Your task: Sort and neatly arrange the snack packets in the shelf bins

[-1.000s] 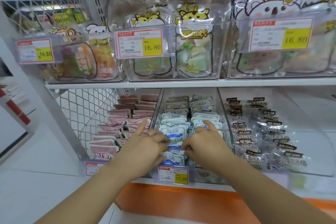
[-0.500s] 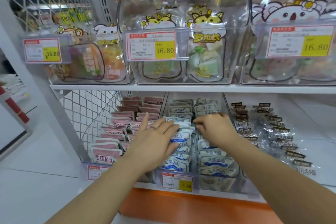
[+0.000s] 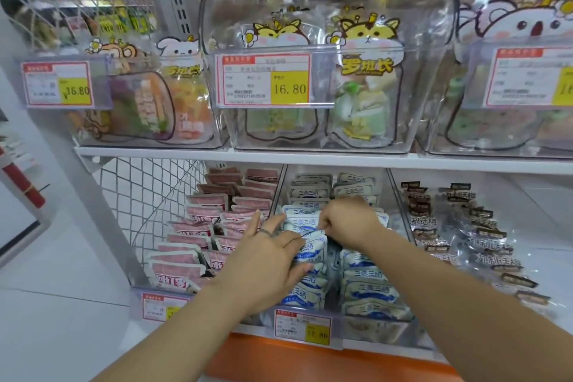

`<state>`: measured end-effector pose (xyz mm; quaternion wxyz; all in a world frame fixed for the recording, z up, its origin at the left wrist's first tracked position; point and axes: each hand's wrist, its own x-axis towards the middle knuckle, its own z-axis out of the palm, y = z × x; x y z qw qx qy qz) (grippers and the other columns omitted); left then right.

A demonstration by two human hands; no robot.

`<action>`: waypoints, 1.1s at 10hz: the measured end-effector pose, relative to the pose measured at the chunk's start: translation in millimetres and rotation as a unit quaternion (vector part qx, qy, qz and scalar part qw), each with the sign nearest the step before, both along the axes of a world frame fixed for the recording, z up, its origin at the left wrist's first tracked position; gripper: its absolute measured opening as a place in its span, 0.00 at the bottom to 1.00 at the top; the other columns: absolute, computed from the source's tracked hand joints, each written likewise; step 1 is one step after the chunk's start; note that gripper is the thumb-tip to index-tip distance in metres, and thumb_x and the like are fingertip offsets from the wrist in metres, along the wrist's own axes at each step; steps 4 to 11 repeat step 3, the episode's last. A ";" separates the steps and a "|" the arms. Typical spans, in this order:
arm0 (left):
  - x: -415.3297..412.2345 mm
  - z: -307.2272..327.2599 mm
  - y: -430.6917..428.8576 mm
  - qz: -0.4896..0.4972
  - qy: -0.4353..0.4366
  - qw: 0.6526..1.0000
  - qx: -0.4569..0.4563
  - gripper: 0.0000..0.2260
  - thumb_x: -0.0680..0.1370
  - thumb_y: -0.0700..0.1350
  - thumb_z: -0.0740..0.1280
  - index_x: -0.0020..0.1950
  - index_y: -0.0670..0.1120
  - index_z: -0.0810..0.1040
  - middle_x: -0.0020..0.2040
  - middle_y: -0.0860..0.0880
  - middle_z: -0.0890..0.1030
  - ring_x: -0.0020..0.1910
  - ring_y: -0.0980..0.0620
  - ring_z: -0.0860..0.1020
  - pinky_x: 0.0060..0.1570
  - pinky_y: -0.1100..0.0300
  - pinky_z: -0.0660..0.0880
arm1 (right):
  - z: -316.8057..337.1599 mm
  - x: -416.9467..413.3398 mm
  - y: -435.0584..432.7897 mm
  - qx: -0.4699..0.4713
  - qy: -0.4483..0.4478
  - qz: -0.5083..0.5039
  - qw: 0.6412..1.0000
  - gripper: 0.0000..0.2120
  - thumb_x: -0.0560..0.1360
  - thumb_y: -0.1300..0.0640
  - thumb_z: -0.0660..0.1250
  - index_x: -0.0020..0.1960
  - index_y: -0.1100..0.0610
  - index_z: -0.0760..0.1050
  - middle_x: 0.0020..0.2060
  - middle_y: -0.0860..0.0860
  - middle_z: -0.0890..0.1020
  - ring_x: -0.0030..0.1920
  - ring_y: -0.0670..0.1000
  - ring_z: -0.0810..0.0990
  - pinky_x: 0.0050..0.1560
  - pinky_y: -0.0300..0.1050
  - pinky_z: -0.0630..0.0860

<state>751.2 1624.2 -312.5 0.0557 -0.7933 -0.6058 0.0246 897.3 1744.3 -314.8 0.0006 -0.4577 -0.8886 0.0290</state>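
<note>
The middle clear bin (image 3: 395,195) on the lower shelf holds two rows of white-and-blue snack packets (image 3: 369,291). My left hand (image 3: 266,260) lies flat with spread fingers on the left row, pressing the packets. My right hand (image 3: 347,220) is curled, its fingers pinching the top edge of a white-and-blue packet (image 3: 311,246) in the left row. The left bin holds pink packets (image 3: 183,267) in two rows. The right bin holds clear packets with dark labels (image 3: 483,245), loosely strewn.
Above, a white shelf (image 3: 310,160) carries large clear bins (image 3: 328,65) with cartoon stickers and price tags. A wire mesh panel (image 3: 139,195) closes the left side. Price tags (image 3: 302,326) hang on the lower bins' front. An orange base (image 3: 310,363) runs below.
My right hand has come left from the right row and now pinches a packet in the left row. My left hand has shifted slightly, still pressing the left row.
</note>
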 end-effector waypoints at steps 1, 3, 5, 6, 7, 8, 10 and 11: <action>1.3 2.5 1.3 0.008 0.014 1.000 -0.023 0.36 0.73 0.65 0.35 0.73 0.52 0.65 0.71 0.56 0.68 0.76 0.50 0.53 0.73 0.43 0.42 | -2.6 4.7 -1.5 0.006 0.025 -0.015 1.000 0.10 0.78 0.56 0.62 0.53 0.50 0.81 0.51 0.47 0.83 0.53 0.51 0.79 0.64 0.47 0.67; 8.8 27.9 -7.6 0.031 -0.057 0.997 -0.041 0.23 0.81 0.58 0.55 0.75 0.54 0.61 0.76 0.55 0.60 0.75 0.53 0.55 0.75 0.45 0.47 | 40.5 43.0 -59.6 -0.125 0.209 -0.009 0.970 0.17 0.79 0.54 0.62 0.68 0.50 0.71 0.65 0.49 0.75 0.64 0.48 0.73 0.61 0.40 0.68; 8.8 27.9 -7.6 0.031 -0.057 0.997 -0.041 0.23 0.81 0.58 0.55 0.75 0.54 0.61 0.76 0.55 0.60 0.75 0.53 0.55 0.75 0.45 0.47 | 40.5 43.0 -59.6 -0.125 0.209 -0.009 0.970 0.17 0.79 0.54 0.62 0.68 0.50 0.71 0.65 0.49 0.75 0.64 0.48 0.73 0.61 0.40 0.68; 8.8 27.9 -7.6 0.031 -0.057 0.997 -0.041 0.23 0.81 0.58 0.55 0.75 0.54 0.61 0.76 0.55 0.60 0.75 0.53 0.55 0.75 0.45 0.47 | 40.5 43.0 -59.6 -0.125 0.209 -0.009 0.970 0.17 0.79 0.54 0.62 0.68 0.50 0.71 0.65 0.49 0.75 0.64 0.48 0.73 0.61 0.40 0.68; 8.8 27.9 -7.6 0.031 -0.057 0.997 -0.041 0.23 0.81 0.58 0.55 0.75 0.54 0.61 0.76 0.55 0.60 0.75 0.53 0.55 0.75 0.45 0.47 | 40.5 43.0 -59.6 -0.125 0.209 -0.009 0.970 0.17 0.79 0.54 0.62 0.68 0.50 0.71 0.65 0.49 0.75 0.64 0.48 0.73 0.61 0.40 0.68; 8.8 27.9 -7.6 0.031 -0.057 0.997 -0.041 0.23 0.81 0.58 0.55 0.75 0.54 0.61 0.76 0.55 0.60 0.75 0.53 0.55 0.75 0.45 0.47 | 40.5 43.0 -59.6 -0.125 0.209 -0.009 0.970 0.17 0.79 0.54 0.62 0.68 0.50 0.71 0.65 0.49 0.75 0.64 0.48 0.73 0.61 0.40 0.68; 8.8 27.9 -7.6 0.031 -0.057 0.997 -0.041 0.23 0.81 0.58 0.55 0.75 0.54 0.61 0.76 0.55 0.60 0.75 0.53 0.55 0.75 0.45 0.47 | 40.5 43.0 -59.6 -0.125 0.209 -0.009 0.970 0.17 0.79 0.54 0.62 0.68 0.50 0.71 0.65 0.49 0.75 0.64 0.48 0.73 0.61 0.40 0.68; 8.8 27.9 -7.6 0.031 -0.057 0.997 -0.041 0.23 0.81 0.58 0.55 0.75 0.54 0.61 0.76 0.55 0.60 0.75 0.53 0.55 0.75 0.45 0.47 | 40.5 43.0 -59.6 -0.125 0.209 -0.009 0.970 0.17 0.79 0.54 0.62 0.68 0.50 0.71 0.65 0.49 0.75 0.64 0.48 0.73 0.61 0.40 0.68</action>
